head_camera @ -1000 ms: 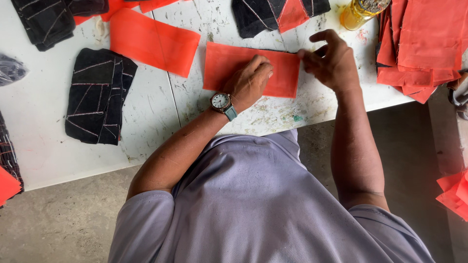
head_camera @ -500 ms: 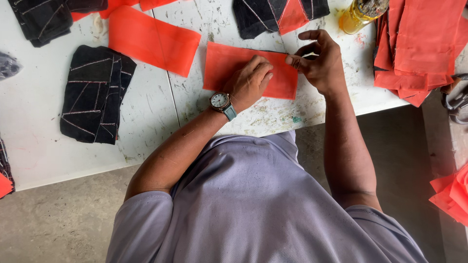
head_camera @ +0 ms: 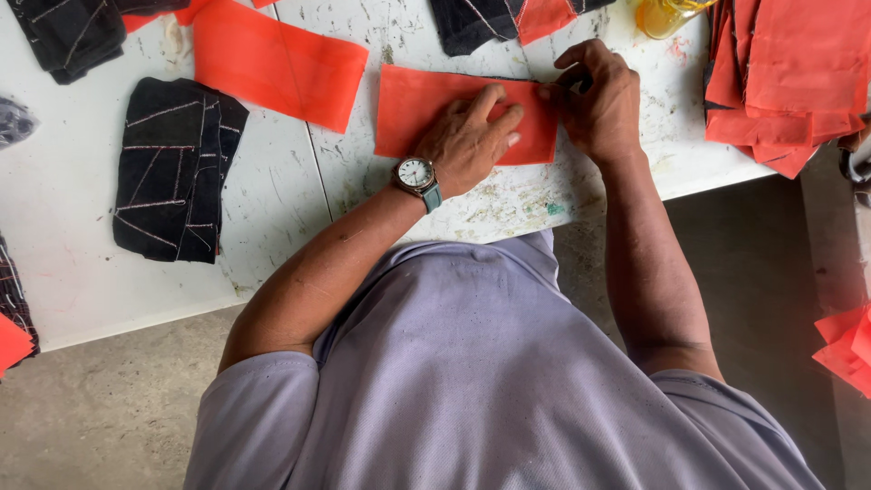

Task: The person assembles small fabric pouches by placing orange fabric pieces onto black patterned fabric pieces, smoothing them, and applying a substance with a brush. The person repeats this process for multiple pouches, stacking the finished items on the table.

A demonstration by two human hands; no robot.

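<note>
A rectangular red-orange fabric piece point(head_camera: 426, 113) lies flat on the worn white table point(head_camera: 272, 209) in front of me. My left hand point(head_camera: 472, 141), a watch on its wrist, presses flat on the piece with fingers spread. My right hand point(head_camera: 599, 100) rests at the piece's right edge, its fingertips pinching that edge. A dark lining seems to show along the top edge of the piece.
Another red-orange piece point(head_camera: 277, 59) lies to the upper left, with black stitched fabric pieces point(head_camera: 177, 168) left of it and more black fabric point(head_camera: 472, 23) at the top. A stack of red-orange pieces point(head_camera: 785, 77) sits at the right, a yellow jar point(head_camera: 662, 14) beside it.
My right hand has shifted slightly down and in along the piece's right edge. My left hand stays pressed on the fabric. The view has drifted a little.
</note>
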